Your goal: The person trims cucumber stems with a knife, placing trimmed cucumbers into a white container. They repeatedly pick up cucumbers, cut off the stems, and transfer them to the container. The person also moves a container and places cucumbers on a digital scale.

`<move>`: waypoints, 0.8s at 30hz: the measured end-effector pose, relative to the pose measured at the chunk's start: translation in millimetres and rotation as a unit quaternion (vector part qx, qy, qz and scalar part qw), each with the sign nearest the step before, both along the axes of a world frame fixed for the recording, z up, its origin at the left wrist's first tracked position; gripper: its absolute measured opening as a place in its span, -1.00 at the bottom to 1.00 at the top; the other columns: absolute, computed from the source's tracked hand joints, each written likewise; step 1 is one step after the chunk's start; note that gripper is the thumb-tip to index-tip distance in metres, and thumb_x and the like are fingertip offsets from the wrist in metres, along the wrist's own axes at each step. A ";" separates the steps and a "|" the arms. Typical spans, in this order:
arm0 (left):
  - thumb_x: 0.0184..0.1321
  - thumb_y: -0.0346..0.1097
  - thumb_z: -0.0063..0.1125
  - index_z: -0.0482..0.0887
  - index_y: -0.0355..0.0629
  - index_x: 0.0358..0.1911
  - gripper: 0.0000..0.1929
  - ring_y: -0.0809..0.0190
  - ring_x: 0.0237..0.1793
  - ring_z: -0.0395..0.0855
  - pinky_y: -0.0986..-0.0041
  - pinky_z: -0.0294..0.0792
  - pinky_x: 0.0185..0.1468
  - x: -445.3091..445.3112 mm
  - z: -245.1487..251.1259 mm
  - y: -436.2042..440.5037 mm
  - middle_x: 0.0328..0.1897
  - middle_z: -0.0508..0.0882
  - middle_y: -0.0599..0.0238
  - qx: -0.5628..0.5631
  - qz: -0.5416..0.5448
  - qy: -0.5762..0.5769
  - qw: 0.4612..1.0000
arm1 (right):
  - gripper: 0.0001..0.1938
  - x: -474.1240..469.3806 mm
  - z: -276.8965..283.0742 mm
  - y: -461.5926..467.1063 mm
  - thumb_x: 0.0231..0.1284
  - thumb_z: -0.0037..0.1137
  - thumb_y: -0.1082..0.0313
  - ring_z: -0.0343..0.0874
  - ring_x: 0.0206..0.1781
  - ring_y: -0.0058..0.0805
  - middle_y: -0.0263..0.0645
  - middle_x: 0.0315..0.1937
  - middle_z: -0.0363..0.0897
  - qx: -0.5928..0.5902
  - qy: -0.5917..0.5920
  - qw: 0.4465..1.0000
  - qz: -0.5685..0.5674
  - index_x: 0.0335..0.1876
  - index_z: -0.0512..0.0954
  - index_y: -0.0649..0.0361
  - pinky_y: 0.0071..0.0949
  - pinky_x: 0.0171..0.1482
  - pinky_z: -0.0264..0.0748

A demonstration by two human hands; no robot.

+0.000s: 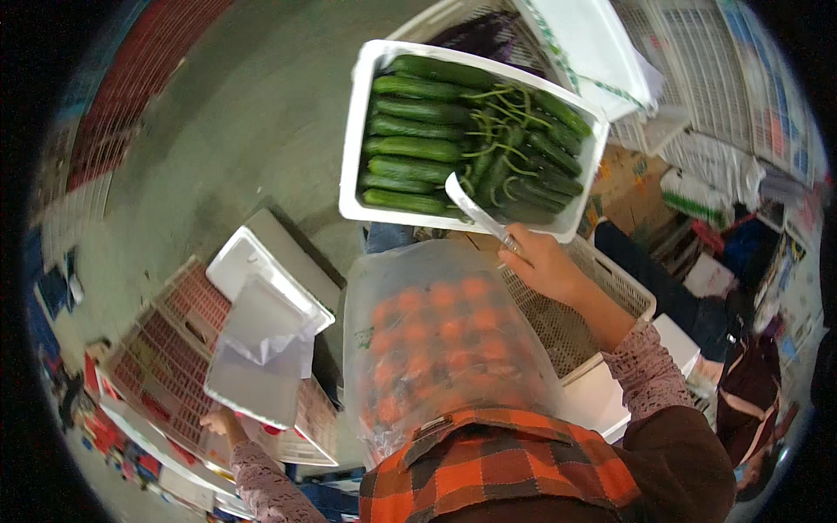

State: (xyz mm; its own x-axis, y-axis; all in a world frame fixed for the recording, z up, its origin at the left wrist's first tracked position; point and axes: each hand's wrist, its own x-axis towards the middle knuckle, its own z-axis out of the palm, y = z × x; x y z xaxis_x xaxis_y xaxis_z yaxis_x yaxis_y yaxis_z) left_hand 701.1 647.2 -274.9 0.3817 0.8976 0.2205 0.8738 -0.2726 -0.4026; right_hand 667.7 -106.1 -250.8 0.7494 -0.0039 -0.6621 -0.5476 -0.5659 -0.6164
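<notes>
My right hand [539,261] is closed around the handle of a knife [476,210] with a curved, shiny blade. The blade lies over the near edge of a white foam box [354,167] that holds cucumbers [418,149], lined up at left and heaped with their stems at right. My left hand [219,421] is at the lower left, beside a plastic mesh crate [153,366] and below a white foam lid or tray [261,376]; whether it grips anything cannot be told. A translucent plastic sheet [418,333] covers my lap and checked clothing.
An upright foam box [294,281] stands on the floor at left. To the right is a beige mesh crate [556,327] beside a white box [598,395]. Behind the cucumbers are a crate of dark produce [484,39] and another foam box [595,46]. Stacked crates line the right.
</notes>
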 end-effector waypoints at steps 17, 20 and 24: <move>0.17 -0.34 0.26 0.33 -0.33 0.24 -0.42 -0.01 0.27 0.39 0.21 0.25 0.29 181.7 -56.7 -490.5 0.26 0.44 -0.06 -0.613 -0.545 0.086 0.566 | -0.77 -142.1 -44.2 13.7 0.31 0.09 0.14 0.19 -0.69 -0.75 -0.42 -0.62 0.36 0.100 0.067 0.657 -0.745 -0.20 0.48 0.15 -0.64 -0.66 0.09; 0.20 -0.29 0.25 0.27 -0.31 0.29 -0.38 0.01 0.33 0.34 0.17 0.22 0.31 218.9 -65.8 -509.6 0.32 0.39 -0.04 -0.615 -0.596 0.088 0.508 | -0.79 -140.1 -52.0 20.0 0.30 0.09 0.16 0.11 -0.72 -0.72 -0.39 -0.62 0.35 0.143 0.042 0.574 -0.806 -0.16 0.46 0.13 -0.62 -0.71 -0.02; 0.26 -0.19 0.18 0.22 -0.30 0.31 -0.37 -0.01 0.33 0.32 0.25 0.23 0.30 271.5 -67.9 -560.3 0.35 0.33 -0.09 -0.706 -0.500 0.061 0.498 | -0.81 -125.0 -63.3 38.4 0.28 0.09 0.24 0.22 -0.69 -0.73 -0.31 -0.51 0.53 0.165 0.060 0.521 -0.835 -0.12 0.46 0.14 -0.62 -0.73 0.06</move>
State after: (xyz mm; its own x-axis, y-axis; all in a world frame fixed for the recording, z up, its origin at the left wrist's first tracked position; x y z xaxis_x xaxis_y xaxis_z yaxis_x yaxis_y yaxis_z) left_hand 972.6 86.8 -342.8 0.7264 -0.5277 -0.4402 0.0091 -0.6331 0.7740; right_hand 542.6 -67.7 -314.1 -0.1643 -0.4555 -0.8750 -0.1521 0.8881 -0.4337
